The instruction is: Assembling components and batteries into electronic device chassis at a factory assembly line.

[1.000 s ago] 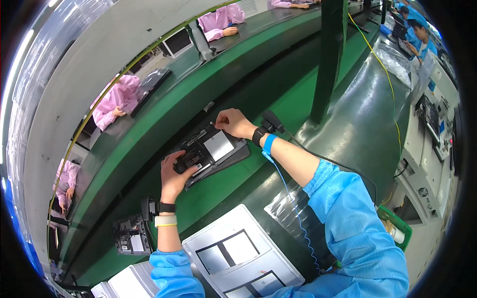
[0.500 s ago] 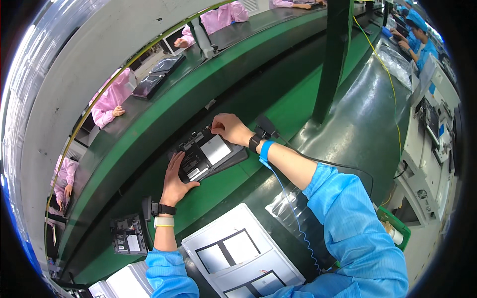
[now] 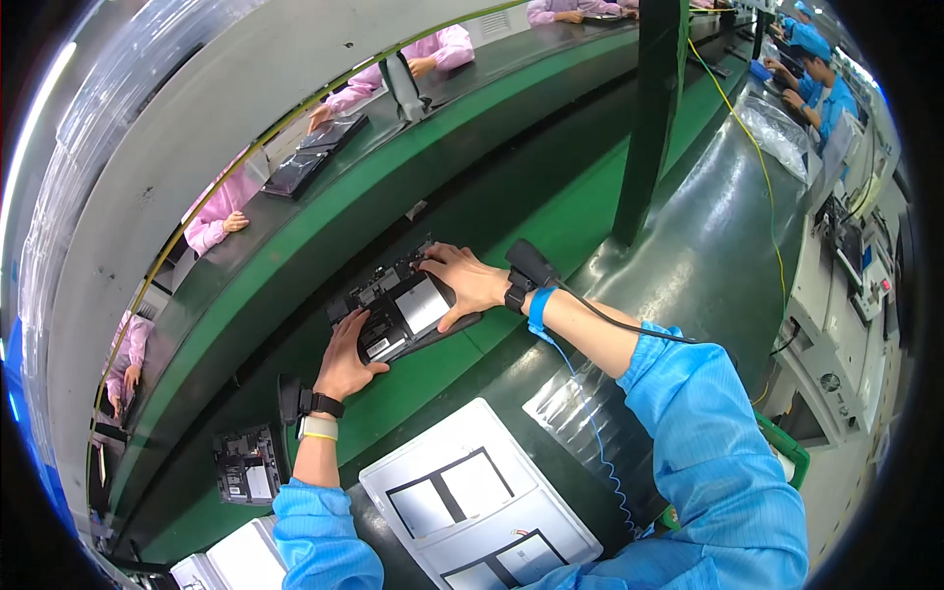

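Evidently both hands are seating an opened black tablet chassis (image 3: pixel 403 310) on the green conveyor belt (image 3: pixel 570 211). The left hand (image 3: pixel 346 362) rests with fingers spread on its near-left corner, thumb against the edge; the right hand (image 3: pixel 470 280) lies flat over the far-right end, fingers pressing down, clamped on nothing. Between them shows a silver battery panel (image 3: pixel 423 305). Beyond the left wrist sits another open unit (image 3: pixel 246 479); nearer the body lies a white sheet with framed rectangles (image 3: pixel 477 506). Next, I judge, comes steady even pressure.
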The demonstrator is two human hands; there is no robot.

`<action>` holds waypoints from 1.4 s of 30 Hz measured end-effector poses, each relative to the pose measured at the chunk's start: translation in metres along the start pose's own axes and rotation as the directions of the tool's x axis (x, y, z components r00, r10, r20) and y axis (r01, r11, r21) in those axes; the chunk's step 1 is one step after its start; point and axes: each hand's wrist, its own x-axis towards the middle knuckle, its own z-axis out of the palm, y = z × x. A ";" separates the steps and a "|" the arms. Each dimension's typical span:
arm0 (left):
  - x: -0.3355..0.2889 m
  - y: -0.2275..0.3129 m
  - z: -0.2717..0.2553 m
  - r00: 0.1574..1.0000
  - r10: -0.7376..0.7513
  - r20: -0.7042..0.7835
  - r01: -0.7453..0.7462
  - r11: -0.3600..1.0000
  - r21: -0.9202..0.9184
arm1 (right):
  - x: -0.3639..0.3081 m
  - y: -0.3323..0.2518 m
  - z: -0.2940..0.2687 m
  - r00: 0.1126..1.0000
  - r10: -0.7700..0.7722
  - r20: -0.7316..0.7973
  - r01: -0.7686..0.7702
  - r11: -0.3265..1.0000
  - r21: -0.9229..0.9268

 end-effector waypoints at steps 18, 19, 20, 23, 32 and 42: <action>-0.033 -0.031 0.021 0.998 0.014 0.063 -0.022 0.992 0.125 | 0.002 -0.016 0.017 0.994 0.001 0.113 0.012 0.993 -0.114; -0.036 -0.032 0.024 0.996 0.002 0.087 -0.014 0.991 0.135 | 0.000 -0.018 0.018 0.992 -0.001 0.125 0.017 0.993 -0.121; -0.038 -0.021 0.023 0.996 -0.002 0.090 -0.010 0.991 0.132 | -0.001 -0.023 0.016 0.991 -0.002 0.131 0.018 0.993 -0.118; -0.041 0.002 0.032 0.995 -0.089 0.050 0.076 0.971 0.227 | 0.002 -0.041 0.022 0.987 -0.024 0.156 0.059 0.972 -0.227; -0.044 -0.018 0.072 0.964 -0.020 -0.265 0.133 0.900 0.414 | 0.002 -0.069 0.085 0.960 -0.253 -0.122 0.185 0.896 -0.403; -0.186 0.120 0.002 0.960 -0.130 -0.247 0.107 0.989 -0.106 | -0.003 -0.076 0.080 0.997 0.068 -0.047 -0.082 0.891 -0.446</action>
